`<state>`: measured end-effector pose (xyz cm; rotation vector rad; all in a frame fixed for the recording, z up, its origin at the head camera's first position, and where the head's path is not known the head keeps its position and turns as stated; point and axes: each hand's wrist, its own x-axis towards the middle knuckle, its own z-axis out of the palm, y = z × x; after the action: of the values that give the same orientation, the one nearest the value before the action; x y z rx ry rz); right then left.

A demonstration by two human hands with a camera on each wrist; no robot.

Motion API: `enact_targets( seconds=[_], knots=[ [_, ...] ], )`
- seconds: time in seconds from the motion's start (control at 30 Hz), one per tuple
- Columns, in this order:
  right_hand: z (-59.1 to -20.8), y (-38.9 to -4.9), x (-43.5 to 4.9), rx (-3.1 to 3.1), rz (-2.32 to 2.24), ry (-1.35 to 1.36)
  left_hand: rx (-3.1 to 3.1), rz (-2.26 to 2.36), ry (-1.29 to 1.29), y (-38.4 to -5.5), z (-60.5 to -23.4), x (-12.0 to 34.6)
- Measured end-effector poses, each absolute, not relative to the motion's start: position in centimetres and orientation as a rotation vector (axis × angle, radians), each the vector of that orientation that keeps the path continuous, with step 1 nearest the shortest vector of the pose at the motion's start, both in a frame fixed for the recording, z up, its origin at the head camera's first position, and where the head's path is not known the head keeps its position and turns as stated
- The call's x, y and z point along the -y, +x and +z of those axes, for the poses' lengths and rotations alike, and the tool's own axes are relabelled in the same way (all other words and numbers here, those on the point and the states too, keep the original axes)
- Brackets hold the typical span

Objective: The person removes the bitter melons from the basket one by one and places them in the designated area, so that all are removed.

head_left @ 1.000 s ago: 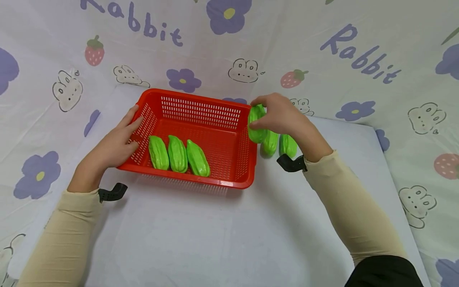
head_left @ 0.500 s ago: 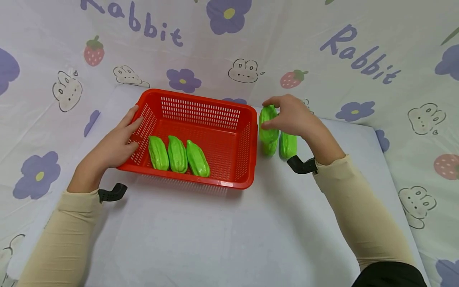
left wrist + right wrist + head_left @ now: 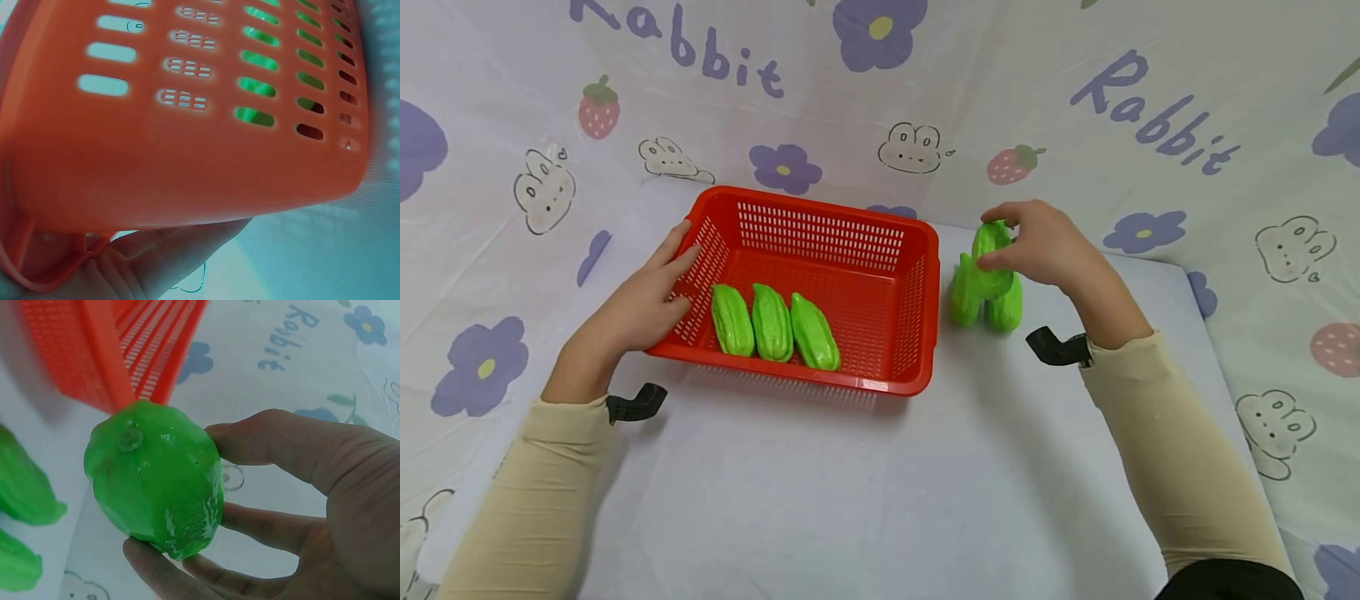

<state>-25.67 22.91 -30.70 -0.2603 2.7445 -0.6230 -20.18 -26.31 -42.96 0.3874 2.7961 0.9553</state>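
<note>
Head view: right of the red basket, the right hand grips a bright-green gourd, ridged lengthwise, glossy and round-ended; the left hand holds the basket's left rim.

Items obscured or cut short, as I find them.
Head view: the held vegetable masks part of two loose vegetables; the left hand conceals some basket rim. Left wrist: basket cropped above, vegetables inside only glimpsed. Right wrist: loose vegetables cut at left.
</note>
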Motion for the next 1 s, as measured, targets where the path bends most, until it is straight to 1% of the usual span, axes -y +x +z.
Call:
enact_targets(
  seconds=[0.3, 1.0],
  knots=[
    [-31.0, -25.8, -25.8, -2.755, -0.612, -0.208, -2.8, 0.955, 0.389, -20.1, -43.0, 26.2],
    [-31.8, -26.2, -28.5, -2.738, -0.687, -0.117, -2.808, 0.953, 0.39, -20.0, -42.9, 26.2]
  ],
)
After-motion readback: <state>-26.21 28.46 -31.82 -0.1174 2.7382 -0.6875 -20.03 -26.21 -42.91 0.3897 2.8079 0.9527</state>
